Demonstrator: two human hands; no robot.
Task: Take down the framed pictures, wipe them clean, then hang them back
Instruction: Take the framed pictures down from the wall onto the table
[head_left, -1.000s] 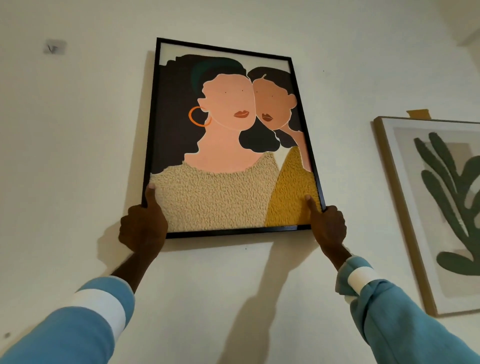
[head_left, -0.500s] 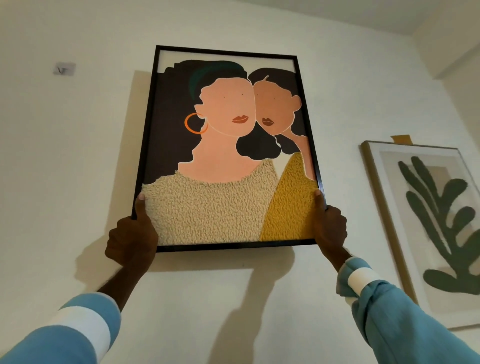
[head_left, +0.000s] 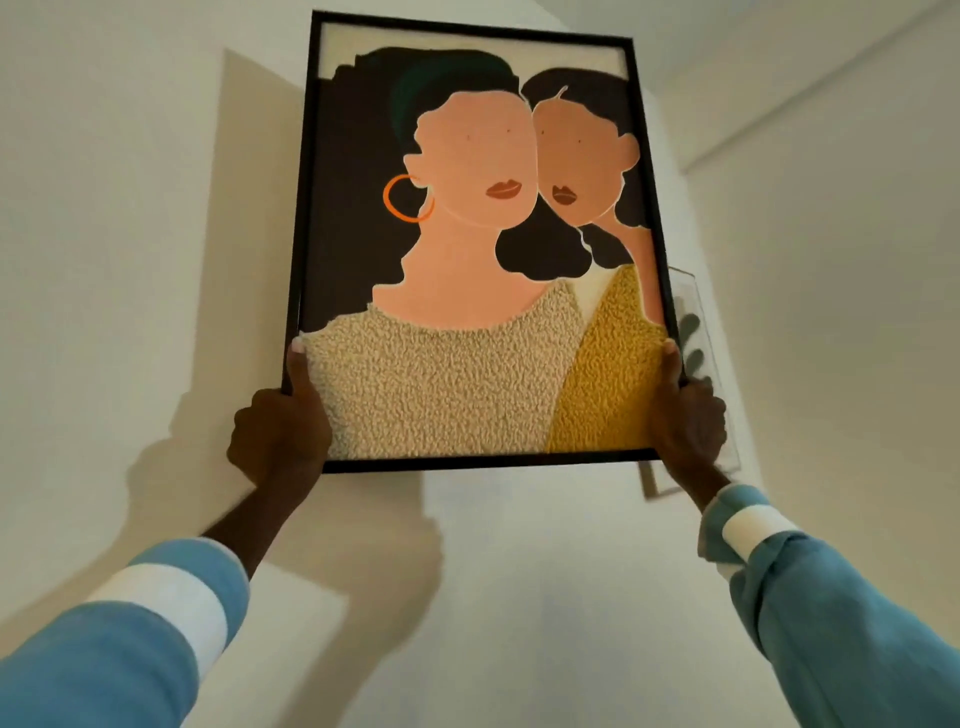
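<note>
A black-framed picture (head_left: 478, 249) of two stylised figures fills the upper middle of the head view, held up in front of the white wall (head_left: 130, 234). My left hand (head_left: 283, 426) grips its lower left corner, thumb on the front. My right hand (head_left: 685, 421) grips the lower right corner in the same manner. The frame casts a wide shadow to its left, so it stands off the wall. A second picture (head_left: 698, 374), with a green leaf print, shows only as a thin strip behind the right edge of the black frame.
White wall spreads on every side, with a ceiling corner (head_left: 691, 156) at the upper right. Both my light-blue sleeves (head_left: 810, 597) with white bands reach up from the bottom corners.
The picture has come away from the wall toward me and now looms larger and higher. It now covers most of the leaf picture. Both hands keep the same grip.
</note>
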